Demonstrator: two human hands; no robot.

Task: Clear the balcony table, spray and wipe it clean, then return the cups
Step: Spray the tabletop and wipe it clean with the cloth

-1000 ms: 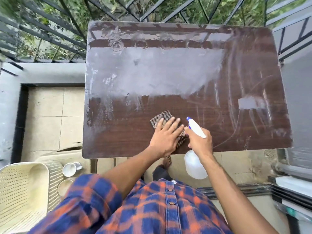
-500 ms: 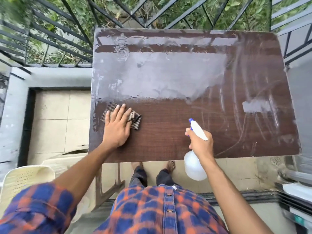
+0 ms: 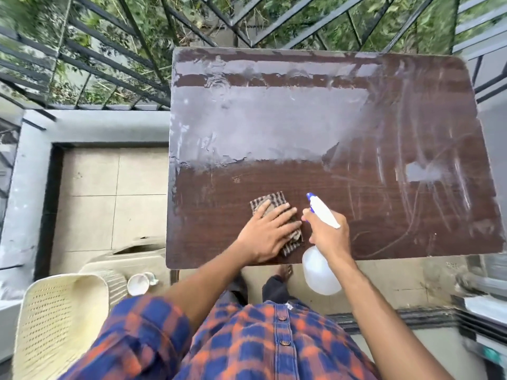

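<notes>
You're mid-wipe: your left hand [image 3: 267, 234] presses flat, fingers spread, on the checked cloth [image 3: 274, 215] near the table's [image 3: 411, 229] front edge, your right hand [image 3: 330, 237] clutches the spray bottle [image 3: 319, 272], and the cloudy far half likely needs wiping next.

1. Checked cloth [image 3: 270, 202]: middle part hidden under the left hand [image 3: 267, 234], near the table [image 3: 384, 215] front edge.
2. Spray bottle [image 3: 319, 272]: neck and trigger hidden inside the right hand [image 3: 329, 237].
3. Cup [image 3: 138, 283] below the table's left corner: partly hidden behind the sleeve.
4. Chair [image 3: 55, 319]: cut off by the frame's bottom edge.
</notes>
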